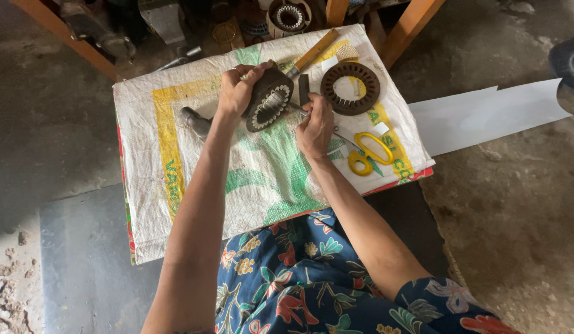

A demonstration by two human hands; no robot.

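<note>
Gripping a dark, slotted metal stator ring (269, 100) upper centre of the frame, your left hand (237, 91) tilts it above the woven-sack-covered tabletop (194, 179). Your right hand (315, 127) is closed around a thin metal tool (297, 109) poked at its toothed bore. A second rusty ring (351, 88) and yellow-handled scissors (368, 152) lie to the right.
</note>
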